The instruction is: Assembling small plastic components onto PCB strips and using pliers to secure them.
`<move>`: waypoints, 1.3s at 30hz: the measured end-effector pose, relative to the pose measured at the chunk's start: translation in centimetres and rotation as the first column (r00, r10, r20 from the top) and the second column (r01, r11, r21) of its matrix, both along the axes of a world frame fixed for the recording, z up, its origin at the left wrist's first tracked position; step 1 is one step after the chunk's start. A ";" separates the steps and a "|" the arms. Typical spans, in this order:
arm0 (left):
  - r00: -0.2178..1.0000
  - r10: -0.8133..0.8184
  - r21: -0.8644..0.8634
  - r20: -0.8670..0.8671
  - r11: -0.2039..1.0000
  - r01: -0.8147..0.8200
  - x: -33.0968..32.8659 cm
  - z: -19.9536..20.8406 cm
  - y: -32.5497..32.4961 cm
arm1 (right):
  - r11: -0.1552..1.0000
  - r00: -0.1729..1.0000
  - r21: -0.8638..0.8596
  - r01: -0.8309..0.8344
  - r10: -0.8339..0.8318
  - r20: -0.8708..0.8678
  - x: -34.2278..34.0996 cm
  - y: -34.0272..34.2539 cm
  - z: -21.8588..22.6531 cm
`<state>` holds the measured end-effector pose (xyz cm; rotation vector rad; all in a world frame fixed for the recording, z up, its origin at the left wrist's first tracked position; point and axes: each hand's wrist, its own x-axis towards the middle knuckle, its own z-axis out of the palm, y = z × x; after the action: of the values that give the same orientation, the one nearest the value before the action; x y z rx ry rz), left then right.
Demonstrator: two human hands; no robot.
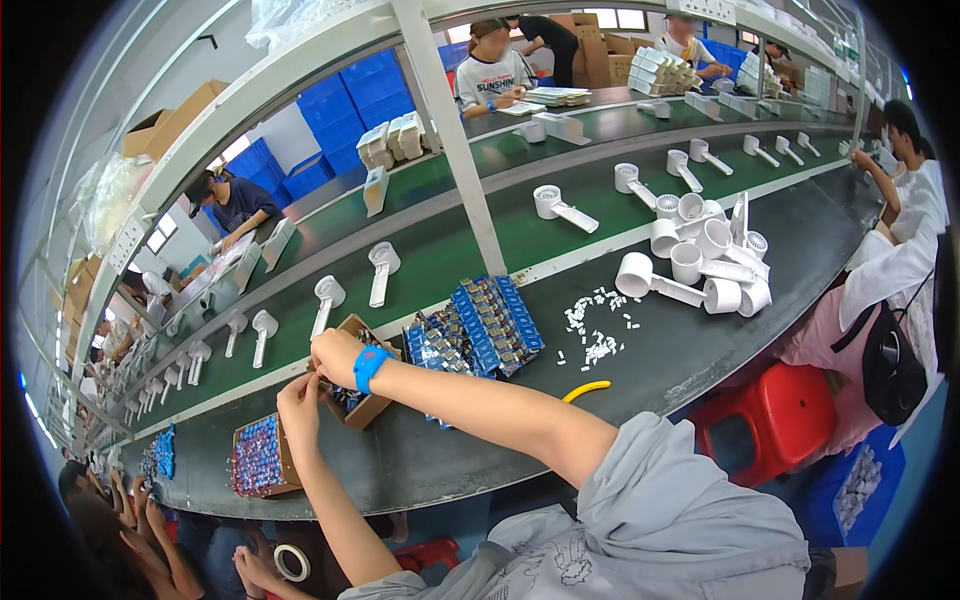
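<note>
My right hand, with a blue band on its wrist, reaches across to the left and meets my left hand. Both hands are at the left edge of an open cardboard box of small dark parts. Fingers of each hand are pinched together; whatever they hold is too small or hidden to make out. Just right of that box lie stacked blue circuit board panels with small metal parts. A second cardboard box holds rows of small blue and pink cylinders.
White handheld fan housings are piled on the dark bench at right, beside scattered small white pieces and a yellow tool handle. Beyond runs a green conveyor carrying spaced fan housings. A metal post rises behind the panels. Co-workers sit around.
</note>
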<state>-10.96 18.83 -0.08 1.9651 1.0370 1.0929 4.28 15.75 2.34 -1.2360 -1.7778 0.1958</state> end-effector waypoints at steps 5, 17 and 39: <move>0.945 0.295 0.105 -0.140 0.954 -0.282 1.9 1.5 -2.4 | 0.971 0.973 0.069 0.229 -0.229 -0.009 -1.7 -0.9 -0.6; 0.948 0.222 0.422 -0.227 0.900 -0.110 1.9 -1.2 -3.4 | 0.976 0.907 -0.121 0.179 -0.116 0.406 9.0 -6.5 1.6; 0.999 -0.032 -0.188 -0.012 0.982 0.029 7.8 -0.6 -13.1 | 0.749 0.771 -0.193 0.633 -0.631 0.081 12.0 -33.1 -5.2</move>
<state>-3.16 5.75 -0.68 1.8347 1.0737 0.9287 16.29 -17.35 -2.82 -1.9295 -1.2640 -0.0232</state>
